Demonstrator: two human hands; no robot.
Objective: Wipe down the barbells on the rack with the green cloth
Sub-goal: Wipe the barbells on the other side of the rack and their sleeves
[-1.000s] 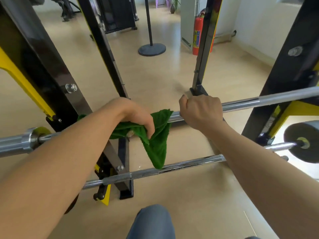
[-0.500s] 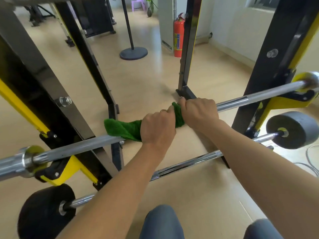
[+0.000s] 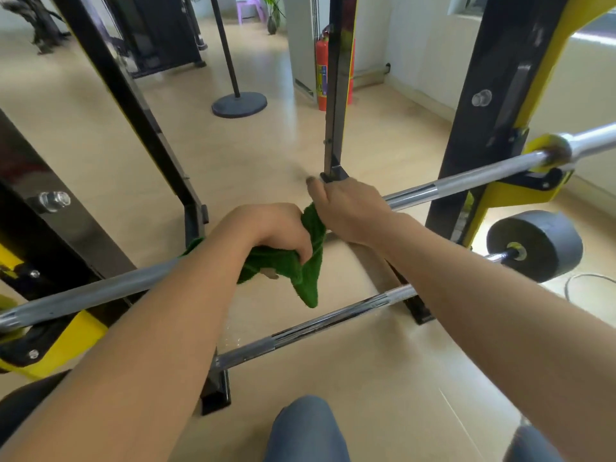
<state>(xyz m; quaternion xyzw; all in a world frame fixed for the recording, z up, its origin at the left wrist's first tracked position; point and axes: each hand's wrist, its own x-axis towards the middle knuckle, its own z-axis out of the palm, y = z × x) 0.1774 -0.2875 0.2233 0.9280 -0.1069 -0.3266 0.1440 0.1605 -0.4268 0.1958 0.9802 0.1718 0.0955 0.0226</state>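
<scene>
Upper barbell (image 3: 466, 176) lies across the yellow hooks of the rack (image 3: 493, 105), running from low left to high right across the view. Left hand (image 3: 270, 233) is clenched around the green cloth (image 3: 300, 261), which is bunched over the bar near mid-span with one corner hanging free below; the wrap presumably lets the cloth bear on the bar all round rather than on the top face only. Right hand (image 3: 350, 208) grips the bare bar just beside the cloth, fingers curled over the top and touching the cloth's upper edge; judged to be steadying the bar against rolling in the hooks while the other hand rubs. Lower barbell (image 3: 316, 325) sits nearer the floor, well apart from both hands, with a dark weight plate (image 3: 540, 245) on its right end; no cloth on it, so it reads as not yet in hand. Hidden or doubtful: left fingers are mostly buried in the cloth, one fingertip showing beneath it, so how far they close round the bar cannot be told. The bar under cloth and hand is not visible. The upper bar's left end is cut off by the frame edge, and its left hook is only partly seen. Motion blur softens the bar surface, so any dirt cannot be made out.
</scene>
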